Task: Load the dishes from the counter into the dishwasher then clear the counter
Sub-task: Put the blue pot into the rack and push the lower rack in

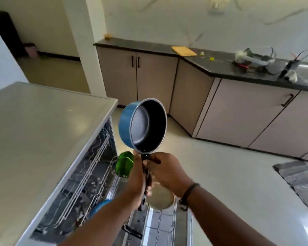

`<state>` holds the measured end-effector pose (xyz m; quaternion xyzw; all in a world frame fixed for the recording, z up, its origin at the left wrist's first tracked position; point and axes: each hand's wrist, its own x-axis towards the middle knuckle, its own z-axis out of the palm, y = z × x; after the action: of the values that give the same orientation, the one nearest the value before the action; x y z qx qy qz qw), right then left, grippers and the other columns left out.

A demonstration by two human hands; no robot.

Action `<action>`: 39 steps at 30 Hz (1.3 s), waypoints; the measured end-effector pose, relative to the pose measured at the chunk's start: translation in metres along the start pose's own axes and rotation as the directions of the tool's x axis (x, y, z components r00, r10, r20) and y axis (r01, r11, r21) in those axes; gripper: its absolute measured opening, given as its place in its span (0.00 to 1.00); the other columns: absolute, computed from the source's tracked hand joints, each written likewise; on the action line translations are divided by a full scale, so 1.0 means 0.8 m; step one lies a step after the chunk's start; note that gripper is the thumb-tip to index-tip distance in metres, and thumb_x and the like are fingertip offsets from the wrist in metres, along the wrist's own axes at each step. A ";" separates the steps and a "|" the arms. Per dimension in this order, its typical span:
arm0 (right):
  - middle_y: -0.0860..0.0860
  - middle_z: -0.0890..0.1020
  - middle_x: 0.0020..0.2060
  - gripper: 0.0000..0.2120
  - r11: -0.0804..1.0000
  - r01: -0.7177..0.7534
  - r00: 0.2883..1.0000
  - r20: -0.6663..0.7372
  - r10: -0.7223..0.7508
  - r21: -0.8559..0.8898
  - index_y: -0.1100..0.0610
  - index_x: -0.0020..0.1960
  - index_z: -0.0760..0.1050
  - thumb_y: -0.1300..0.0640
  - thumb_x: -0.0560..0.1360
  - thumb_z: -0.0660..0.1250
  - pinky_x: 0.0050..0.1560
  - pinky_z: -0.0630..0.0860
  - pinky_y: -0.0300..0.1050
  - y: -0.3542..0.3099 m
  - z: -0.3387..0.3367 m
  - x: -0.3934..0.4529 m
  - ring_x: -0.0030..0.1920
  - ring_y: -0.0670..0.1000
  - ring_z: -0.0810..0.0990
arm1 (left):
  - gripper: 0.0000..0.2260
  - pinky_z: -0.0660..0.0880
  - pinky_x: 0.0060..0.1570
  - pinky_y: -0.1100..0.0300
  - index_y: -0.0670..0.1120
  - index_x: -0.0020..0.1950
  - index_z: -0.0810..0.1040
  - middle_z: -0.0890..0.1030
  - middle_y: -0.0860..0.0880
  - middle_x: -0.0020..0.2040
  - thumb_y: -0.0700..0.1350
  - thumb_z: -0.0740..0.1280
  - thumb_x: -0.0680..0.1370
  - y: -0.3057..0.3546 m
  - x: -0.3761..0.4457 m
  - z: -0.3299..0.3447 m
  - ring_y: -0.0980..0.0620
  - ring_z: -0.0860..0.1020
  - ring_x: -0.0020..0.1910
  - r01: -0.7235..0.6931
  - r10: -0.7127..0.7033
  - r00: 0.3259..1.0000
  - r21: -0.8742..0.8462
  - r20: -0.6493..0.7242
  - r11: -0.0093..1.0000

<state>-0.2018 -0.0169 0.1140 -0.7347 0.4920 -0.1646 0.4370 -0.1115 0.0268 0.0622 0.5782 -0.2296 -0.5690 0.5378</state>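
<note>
Fingers of both hands wrap the black handle [146, 176] of a blue saucepan [142, 124]: the left hand [136, 176] grips it from the left side, thumb up near the pan's base, and the right hand [164, 172] curls its fingers [154, 159] round the top of the handle just below the bowl. Neither hand is spread; both pinch the handle between them.

Taking the open dishwasher [89, 183] as the landmark, the saucepan is held in the air above its pulled-out rack [160, 226], tilted so the dark inside faces the camera. A green cup [124, 164] sits in the rack just left of the hands, a pale plate [159, 198] lies right under the handle's end, and something blue [100, 205] rests nearer the dishwasher's body.

Risks, as I judge them: the pan's weight sits far out from the grip, so a loosened hold could let it swing down onto the plate or knock the green cup. Lowering it blind behind the arms could catch the rim on the rack wires. More items [256, 62] wait on the dark counter [220, 68] well beyond the dishwasher.
</note>
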 end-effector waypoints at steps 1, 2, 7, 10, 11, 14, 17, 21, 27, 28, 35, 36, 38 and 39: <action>0.49 0.83 0.34 0.06 0.999 -0.010 0.999 0.048 0.008 0.032 0.55 0.39 0.80 0.56 0.74 0.67 0.39 0.74 0.43 0.014 -0.016 0.011 0.36 0.47 0.80 | 0.37 0.56 0.22 0.68 0.41 0.34 0.71 0.64 0.47 0.21 0.73 0.44 0.74 -0.008 0.011 -0.011 0.53 0.59 0.18 0.028 -0.030 0.999 0.091 0.019 0.995; 0.49 0.82 0.32 0.09 0.987 -0.062 0.995 0.085 0.050 0.148 0.54 0.37 0.80 0.58 0.74 0.66 0.37 0.74 0.41 0.030 -0.029 0.022 0.33 0.45 0.79 | 0.40 0.56 0.22 0.68 0.39 0.37 0.75 0.64 0.46 0.22 0.74 0.44 0.73 -0.020 0.024 -0.023 0.54 0.58 0.18 0.046 -0.050 0.999 0.166 0.020 0.985; 0.61 0.78 0.47 0.17 0.400 -0.436 0.869 0.261 0.420 0.807 0.63 0.55 0.73 0.48 0.78 0.62 0.38 0.82 0.48 0.113 -0.076 0.080 0.42 0.59 0.81 | 0.41 0.61 0.24 0.64 0.43 0.35 0.76 0.67 0.47 0.20 0.82 0.51 0.60 -0.055 0.070 -0.089 0.53 0.64 0.17 -0.022 -0.018 0.998 0.582 0.062 0.813; 0.64 0.79 0.52 0.34 0.274 -0.562 0.782 0.393 0.483 0.781 0.65 0.60 0.70 0.34 0.74 0.61 0.43 0.83 0.51 0.162 -0.066 0.096 0.48 0.61 0.82 | 0.28 0.64 0.30 0.60 0.54 0.36 0.77 0.70 0.53 0.24 0.77 0.53 0.68 -0.072 0.095 -0.123 0.56 0.67 0.23 -0.127 -0.035 0.981 0.765 0.192 0.632; 0.64 0.80 0.50 0.34 0.266 -0.594 0.760 0.420 0.497 0.759 0.65 0.60 0.70 0.34 0.74 0.61 0.43 0.83 0.50 0.175 -0.056 0.096 0.44 0.59 0.82 | 0.22 0.65 0.31 0.59 0.61 0.39 0.78 0.71 0.52 0.27 0.75 0.54 0.71 -0.076 0.102 -0.132 0.57 0.69 0.25 -0.156 -0.060 0.971 0.808 0.230 0.568; 0.58 0.79 0.42 0.22 0.314 -0.636 0.714 0.384 0.585 0.705 0.65 0.60 0.75 0.46 0.78 0.64 0.40 0.81 0.46 0.222 -0.011 0.101 0.37 0.54 0.80 | 0.24 0.73 0.36 0.59 0.65 0.52 0.78 0.81 0.53 0.37 0.76 0.54 0.69 -0.093 0.138 -0.155 0.56 0.78 0.34 -0.223 -0.147 0.943 0.896 0.297 0.384; 0.56 0.78 0.41 0.09 0.268 -0.691 0.628 0.374 0.683 0.671 0.61 0.51 0.77 0.58 0.79 0.61 0.38 0.79 0.46 0.271 0.034 0.097 0.36 0.53 0.78 | 0.31 0.74 0.39 0.59 0.60 0.50 0.76 0.81 0.57 0.41 0.80 0.52 0.64 -0.114 0.177 -0.172 0.55 0.79 0.41 -0.314 -0.144 0.929 0.931 0.341 0.184; 0.55 0.79 0.41 0.10 0.122 -0.711 0.519 0.399 0.756 0.693 0.59 0.49 0.77 0.54 0.78 0.61 0.45 0.78 0.51 0.332 0.088 0.091 0.41 0.55 0.78 | 0.21 0.70 0.46 0.56 0.55 0.54 0.71 0.78 0.52 0.52 0.69 0.61 0.73 -0.168 0.228 -0.184 0.48 0.77 0.52 -0.434 -0.227 0.876 0.901 0.425 0.013; 0.54 0.79 0.53 0.26 0.131 -0.808 0.452 0.462 0.763 0.574 0.53 0.61 0.75 0.38 0.70 0.69 0.42 0.78 0.47 0.436 0.191 0.103 0.47 0.54 0.80 | 0.18 0.66 0.62 0.51 0.50 0.65 0.67 0.74 0.49 0.63 0.56 0.60 0.79 -0.305 0.303 -0.204 0.46 0.71 0.63 -0.537 -0.431 0.802 0.815 0.413 -0.218; 0.54 0.79 0.52 0.27 0.117 -0.816 0.438 0.475 0.763 0.566 0.54 0.62 0.74 0.41 0.69 0.71 0.42 0.78 0.46 0.454 0.209 0.105 0.47 0.54 0.80 | 0.16 0.67 0.61 0.51 0.50 0.65 0.68 0.74 0.49 0.62 0.54 0.62 0.79 -0.324 0.316 -0.208 0.46 0.72 0.62 -0.524 -0.455 0.799 0.826 0.393 -0.208; 0.55 0.81 0.45 0.19 -0.005 -0.740 0.435 0.483 0.760 0.673 0.64 0.61 0.75 0.56 0.73 0.71 0.34 0.79 0.41 0.536 0.285 0.126 0.40 0.51 0.82 | 0.10 0.76 0.49 0.52 0.54 0.55 0.74 0.79 0.48 0.54 0.43 0.65 0.75 -0.418 0.374 -0.237 0.45 0.78 0.52 -0.392 -0.504 0.814 0.913 0.288 -0.112; 0.55 0.81 0.46 0.18 -0.010 -0.734 0.436 0.482 0.760 0.679 0.64 0.60 0.75 0.57 0.74 0.71 0.36 0.80 0.42 0.542 0.288 0.129 0.41 0.52 0.82 | 0.10 0.76 0.50 0.51 0.53 0.55 0.75 0.80 0.48 0.54 0.43 0.65 0.75 -0.424 0.378 -0.237 0.45 0.78 0.52 -0.393 -0.498 0.815 0.914 0.296 -0.099; 0.56 0.81 0.47 0.16 -0.019 -0.732 0.433 0.488 0.758 0.681 0.63 0.59 0.74 0.57 0.75 0.70 0.39 0.81 0.42 0.554 0.292 0.134 0.43 0.52 0.81 | 0.11 0.76 0.50 0.51 0.52 0.57 0.75 0.79 0.48 0.54 0.43 0.65 0.75 -0.436 0.387 -0.236 0.44 0.78 0.52 -0.397 -0.490 0.817 0.913 0.304 -0.096; 0.56 0.81 0.48 0.16 -0.023 -0.735 0.429 0.491 0.758 0.678 0.63 0.59 0.74 0.57 0.75 0.70 0.39 0.81 0.42 0.559 0.294 0.137 0.44 0.53 0.81 | 0.11 0.76 0.50 0.52 0.51 0.57 0.76 0.79 0.47 0.54 0.43 0.65 0.76 -0.440 0.391 -0.234 0.44 0.78 0.52 -0.398 -0.484 0.821 0.912 0.303 -0.103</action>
<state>-0.2525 -0.0589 -0.3989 -0.0408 0.6631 -0.1246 0.7370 0.0134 -0.0685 -0.4194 0.5850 -0.6989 -0.3623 -0.1951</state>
